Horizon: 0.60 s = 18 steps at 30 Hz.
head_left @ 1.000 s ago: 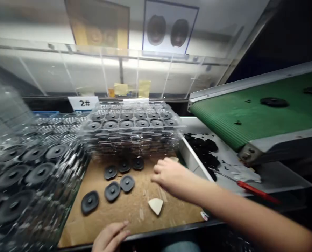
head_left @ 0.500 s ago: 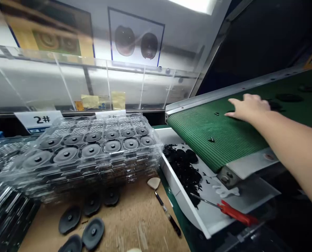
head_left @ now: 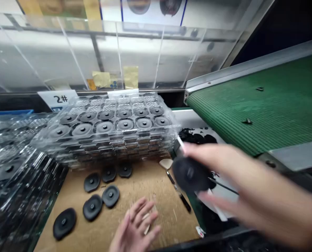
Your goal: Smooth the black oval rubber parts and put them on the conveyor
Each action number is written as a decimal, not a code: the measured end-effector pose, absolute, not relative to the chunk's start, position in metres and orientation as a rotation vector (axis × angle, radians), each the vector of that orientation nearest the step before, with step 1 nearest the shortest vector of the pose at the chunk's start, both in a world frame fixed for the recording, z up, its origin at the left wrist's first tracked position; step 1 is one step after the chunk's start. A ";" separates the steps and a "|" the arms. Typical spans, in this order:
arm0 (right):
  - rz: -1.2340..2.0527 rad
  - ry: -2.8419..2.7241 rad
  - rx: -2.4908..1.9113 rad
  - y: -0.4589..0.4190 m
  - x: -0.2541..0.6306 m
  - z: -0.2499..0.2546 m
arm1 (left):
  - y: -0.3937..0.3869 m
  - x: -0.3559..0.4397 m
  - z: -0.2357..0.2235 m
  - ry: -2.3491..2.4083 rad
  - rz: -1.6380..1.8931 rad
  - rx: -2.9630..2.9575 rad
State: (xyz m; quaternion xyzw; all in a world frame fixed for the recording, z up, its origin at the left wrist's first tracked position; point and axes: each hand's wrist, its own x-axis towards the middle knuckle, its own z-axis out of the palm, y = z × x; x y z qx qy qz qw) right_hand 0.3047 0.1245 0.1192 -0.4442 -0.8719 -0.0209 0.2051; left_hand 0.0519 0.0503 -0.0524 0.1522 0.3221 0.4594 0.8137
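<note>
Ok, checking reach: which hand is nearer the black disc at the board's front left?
Left hand, open over the board, right of the disc. The right hand is farther, holding another disc off to the right.

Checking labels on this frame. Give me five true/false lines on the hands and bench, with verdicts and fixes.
1. The right hand holds a black rubber disc. True.
2. The left hand grips a craft knife. False: that hand is open, fingers spread, and the knife lies apart from it.
3. Six black discs lie loose on the brown board. True.
4. The top of the stack of clear plastic trays has empty pockets. False: black discs sit in them.
5. The sign behind the stack reads 3#. False: it reads 2#.
</note>
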 end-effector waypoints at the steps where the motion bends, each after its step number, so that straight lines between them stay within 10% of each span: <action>1: 0.055 -2.514 -1.116 0.104 0.286 0.095 | 0.053 0.065 -0.040 0.548 0.902 0.251; 8: 0.235 -2.308 -1.237 0.017 0.223 -0.011 | 0.036 0.074 -0.013 0.287 0.772 0.111; 18: 0.342 -2.098 -1.241 -0.012 0.186 -0.024 | 0.013 0.039 -0.004 0.274 0.779 -0.046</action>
